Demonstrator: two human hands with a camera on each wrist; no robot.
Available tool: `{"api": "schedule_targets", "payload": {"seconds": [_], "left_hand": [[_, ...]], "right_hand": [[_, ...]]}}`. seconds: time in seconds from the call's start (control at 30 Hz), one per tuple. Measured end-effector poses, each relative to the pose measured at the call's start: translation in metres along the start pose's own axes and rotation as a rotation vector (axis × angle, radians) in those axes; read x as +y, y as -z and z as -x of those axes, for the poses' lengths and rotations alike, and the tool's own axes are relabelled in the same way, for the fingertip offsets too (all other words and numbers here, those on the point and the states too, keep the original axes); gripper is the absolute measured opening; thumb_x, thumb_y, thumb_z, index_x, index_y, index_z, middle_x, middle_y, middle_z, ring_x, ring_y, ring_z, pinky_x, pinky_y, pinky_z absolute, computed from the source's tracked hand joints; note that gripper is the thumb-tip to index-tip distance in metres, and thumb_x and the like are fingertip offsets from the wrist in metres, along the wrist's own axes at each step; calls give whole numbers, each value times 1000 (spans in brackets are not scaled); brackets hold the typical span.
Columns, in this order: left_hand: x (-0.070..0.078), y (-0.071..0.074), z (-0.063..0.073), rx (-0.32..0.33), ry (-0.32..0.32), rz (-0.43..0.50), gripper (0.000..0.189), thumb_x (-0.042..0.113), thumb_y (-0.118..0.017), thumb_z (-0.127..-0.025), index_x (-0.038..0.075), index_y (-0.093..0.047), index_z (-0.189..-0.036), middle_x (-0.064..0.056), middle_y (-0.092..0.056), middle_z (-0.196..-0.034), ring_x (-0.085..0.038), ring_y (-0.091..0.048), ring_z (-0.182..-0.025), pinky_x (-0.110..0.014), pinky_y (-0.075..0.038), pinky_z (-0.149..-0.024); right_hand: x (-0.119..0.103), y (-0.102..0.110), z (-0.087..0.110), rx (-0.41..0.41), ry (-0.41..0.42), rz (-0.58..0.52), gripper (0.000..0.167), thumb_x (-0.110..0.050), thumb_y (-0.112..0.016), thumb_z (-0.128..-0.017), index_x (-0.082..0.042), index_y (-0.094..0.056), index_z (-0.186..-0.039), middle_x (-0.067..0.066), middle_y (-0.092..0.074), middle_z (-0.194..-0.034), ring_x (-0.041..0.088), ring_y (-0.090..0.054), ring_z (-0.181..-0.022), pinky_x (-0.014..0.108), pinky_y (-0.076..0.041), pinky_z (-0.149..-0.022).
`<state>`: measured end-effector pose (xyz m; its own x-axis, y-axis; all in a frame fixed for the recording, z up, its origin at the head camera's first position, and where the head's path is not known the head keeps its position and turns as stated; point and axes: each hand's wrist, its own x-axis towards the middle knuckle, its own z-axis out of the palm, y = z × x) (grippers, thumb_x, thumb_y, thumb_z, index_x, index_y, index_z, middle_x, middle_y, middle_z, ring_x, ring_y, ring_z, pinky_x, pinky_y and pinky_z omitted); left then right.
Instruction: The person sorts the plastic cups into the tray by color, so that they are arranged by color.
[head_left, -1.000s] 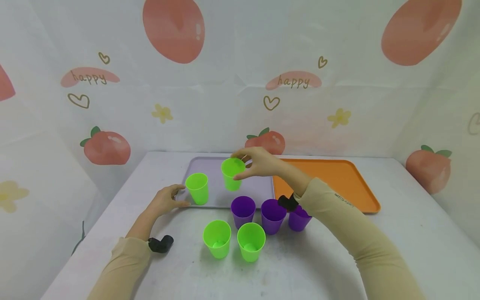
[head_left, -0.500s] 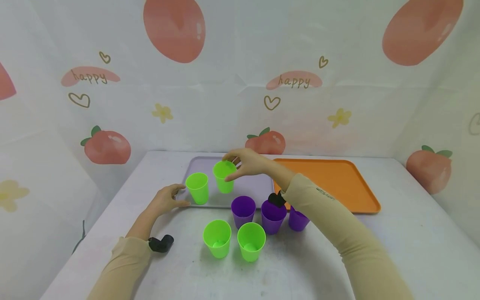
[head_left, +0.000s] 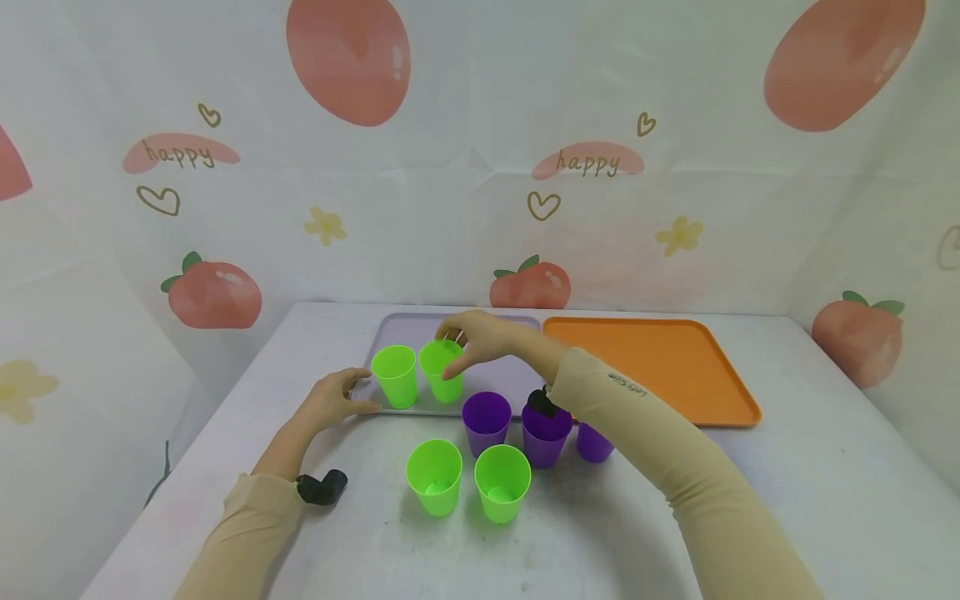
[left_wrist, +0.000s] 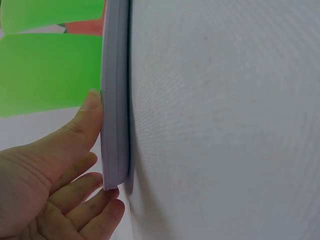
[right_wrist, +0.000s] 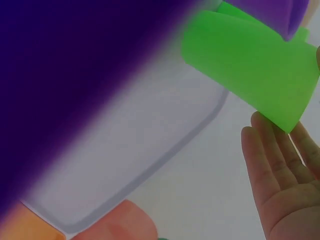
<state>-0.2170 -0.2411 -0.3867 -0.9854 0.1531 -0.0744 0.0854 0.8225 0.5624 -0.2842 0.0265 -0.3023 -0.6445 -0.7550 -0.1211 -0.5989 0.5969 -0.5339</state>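
My right hand (head_left: 483,337) holds a bright green plastic cup (head_left: 438,379) near its rim, with the thumb on the near side and the fingers behind. The cup is upright at the lavender tray (head_left: 498,379); whether its base touches the tray is unclear. Just left of it, a second green cup (head_left: 396,379) stands on the tray. My left hand (head_left: 327,402) grips the tray's front left corner, its thumb (left_wrist: 90,107) against the rim. Two more green cups (head_left: 435,479) stand in front, beside several purple cups (head_left: 487,423). A purple shape (right_wrist: 75,85) blurs much of the right wrist view.
An orange tray (head_left: 645,362) lies at the back right, next to the lavender one. The right forearm (head_left: 660,450) passes over part of the purple cups. A white backdrop (head_left: 450,208) with peach prints rises behind the white table (head_left: 810,500).
My right hand has carried its green cup left and then down, close beside the green cup on the lavender tray. My left hand has stayed at the tray's corner.
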Motion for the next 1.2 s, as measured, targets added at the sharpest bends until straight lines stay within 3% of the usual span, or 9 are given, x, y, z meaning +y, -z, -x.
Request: {"api": "schedule_targets", "payload": {"seconds": [0.67, 1.0, 1.2], "left_hand": [[-4, 0, -4, 0, 5, 3, 69, 28, -74, -79, -3, -46, -132, -31, -45, -136, -49, -46, -121, -54, -44, -98], [-3, 0, -1, -2, 4, -3, 69, 29, -74, -78, -4, -46, -132, -32, -45, -135, -49, -46, -120, -55, -45, -97], [-2, 0, 0, -6, 11, 5, 69, 28, -74, -79, -4, -45, -133, -32, -44, -136, -49, -45, -122, -54, -44, -99]], "right_hand": [[-3, -6, -3, -66, -42, 29, 61, -25, -75, -78, -5, -49, -130, 13, -55, -130, 30, -54, -120, 34, -46, -102], [-1, -8, -4, -96, -8, 9, 62, -21, -71, -83, 0, -44, -134, 14, -49, -138, 27, -47, -129, 33, -42, -107], [1, -6, -2, -132, -32, -41, 67, -21, -68, -85, -1, -36, -140, 16, -39, -146, 29, -40, -135, 36, -38, -111]]}}
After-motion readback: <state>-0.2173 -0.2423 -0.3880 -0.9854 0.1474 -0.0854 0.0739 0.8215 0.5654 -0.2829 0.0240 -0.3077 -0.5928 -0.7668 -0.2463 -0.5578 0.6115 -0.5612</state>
